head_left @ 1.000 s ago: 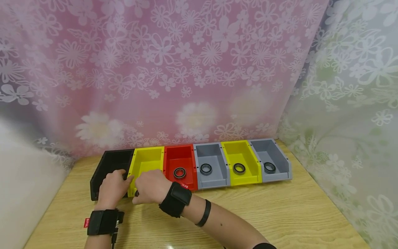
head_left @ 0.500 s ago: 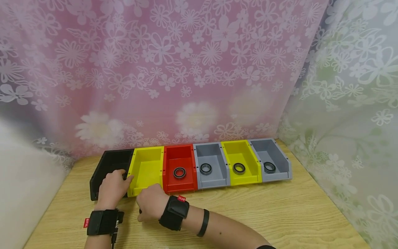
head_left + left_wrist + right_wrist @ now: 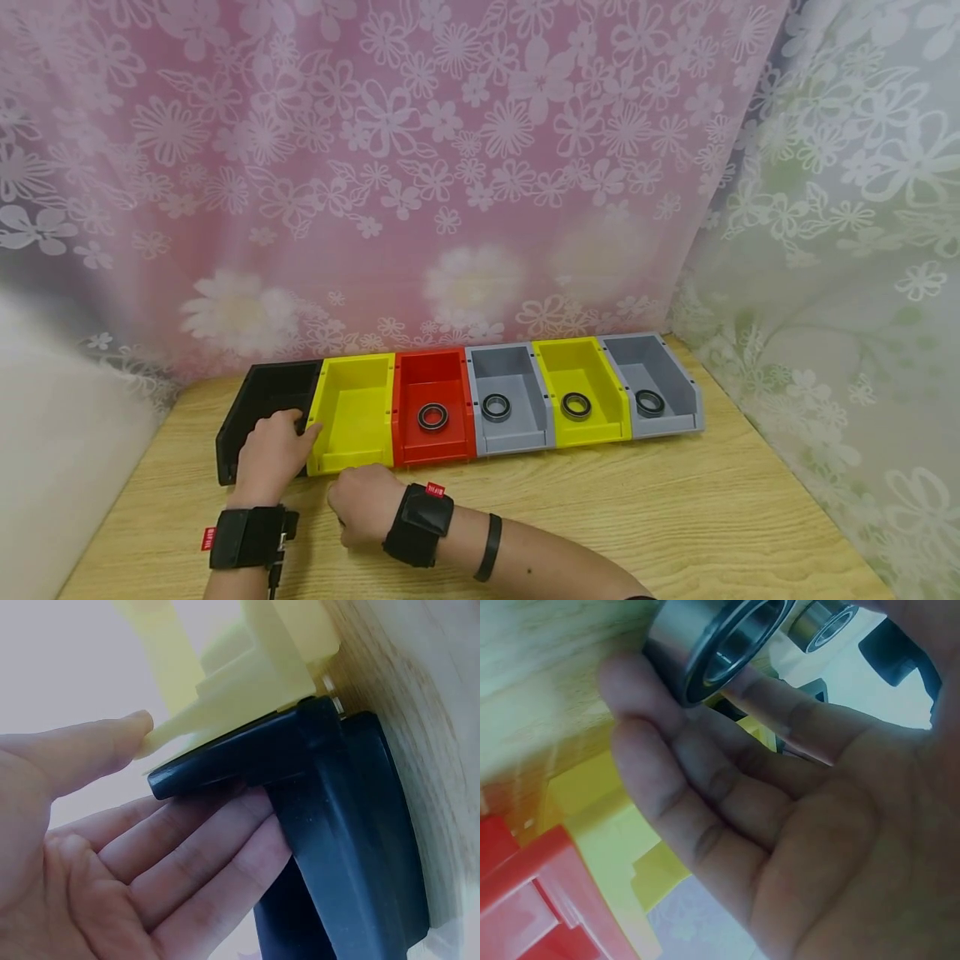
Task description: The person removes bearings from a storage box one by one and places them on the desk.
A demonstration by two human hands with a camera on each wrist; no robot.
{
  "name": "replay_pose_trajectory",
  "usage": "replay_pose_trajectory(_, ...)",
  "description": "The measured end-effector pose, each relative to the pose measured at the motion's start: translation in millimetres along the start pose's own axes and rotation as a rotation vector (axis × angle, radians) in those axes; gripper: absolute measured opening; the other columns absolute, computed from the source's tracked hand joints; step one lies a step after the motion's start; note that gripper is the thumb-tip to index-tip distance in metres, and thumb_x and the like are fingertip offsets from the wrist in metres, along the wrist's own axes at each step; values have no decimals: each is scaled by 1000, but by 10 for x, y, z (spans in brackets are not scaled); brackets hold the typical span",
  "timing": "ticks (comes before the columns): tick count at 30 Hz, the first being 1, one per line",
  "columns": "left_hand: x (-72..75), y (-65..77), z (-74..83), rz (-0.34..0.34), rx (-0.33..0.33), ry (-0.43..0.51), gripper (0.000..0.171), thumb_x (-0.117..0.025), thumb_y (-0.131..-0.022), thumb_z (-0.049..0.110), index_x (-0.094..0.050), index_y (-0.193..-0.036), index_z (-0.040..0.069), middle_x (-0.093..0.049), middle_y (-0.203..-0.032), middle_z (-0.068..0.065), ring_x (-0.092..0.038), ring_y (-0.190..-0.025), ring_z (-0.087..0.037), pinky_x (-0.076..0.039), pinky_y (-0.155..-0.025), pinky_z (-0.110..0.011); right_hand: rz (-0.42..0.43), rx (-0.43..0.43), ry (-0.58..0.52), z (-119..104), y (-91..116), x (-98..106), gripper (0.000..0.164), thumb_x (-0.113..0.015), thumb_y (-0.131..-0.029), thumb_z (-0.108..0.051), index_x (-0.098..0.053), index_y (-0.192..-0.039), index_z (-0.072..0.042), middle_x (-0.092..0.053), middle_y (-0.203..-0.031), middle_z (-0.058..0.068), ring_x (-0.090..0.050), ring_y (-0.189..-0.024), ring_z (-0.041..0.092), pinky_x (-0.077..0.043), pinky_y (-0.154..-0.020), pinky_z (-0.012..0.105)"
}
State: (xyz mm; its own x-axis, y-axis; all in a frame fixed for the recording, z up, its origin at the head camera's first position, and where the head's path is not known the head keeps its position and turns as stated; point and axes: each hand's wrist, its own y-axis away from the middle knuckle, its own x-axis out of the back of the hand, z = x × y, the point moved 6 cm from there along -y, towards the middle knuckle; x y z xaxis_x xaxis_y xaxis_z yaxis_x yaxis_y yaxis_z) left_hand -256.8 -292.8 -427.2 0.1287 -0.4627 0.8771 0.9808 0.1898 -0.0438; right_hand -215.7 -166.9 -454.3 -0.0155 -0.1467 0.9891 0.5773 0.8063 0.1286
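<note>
Pink curtain behind a wooden bench and 6 bins.
Left of the red bin, the left hand's grip pinches adjoining walls of the black bin and yellow bin; at the red bin's front left, the right hand's grip grasps 1 bearing. 1 more bearing lies in the red bin, 3 bearings to its right.

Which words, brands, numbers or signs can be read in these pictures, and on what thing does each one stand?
Left red tag on the left wristband: letters too small to read surely.
Right red tag on the right wristband: same, too small.
Bearing: tiny pale mark inside, too blurred.
I can read no other text.
</note>
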Motion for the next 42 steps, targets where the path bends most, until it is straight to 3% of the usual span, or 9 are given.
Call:
replay_pose_trajectory(22,-6,2,-7,4,-1,2,54,-69,-99,20,-55,-131,-21,-62,-121,-41,-71,-86,-43,-58,-78,-57,4,3,47,-30,3,-8,31,-86,-80,-48,-64,-76,-27,-57,-77,-12,-54,-66,3,-45,-55,21)
replay_pose_trajectory(42,2,-3,9,21,-23,-4,53,-71,-98,20,-57,-128,-21,-63,-117,-41,-70,-79,-38,-59,-74,-56,-13,2,37,30,18,15,27,-79,-87,-47,-62,-80,-27,-55,-76,-12,-51,-63,4,-42,-52,24)
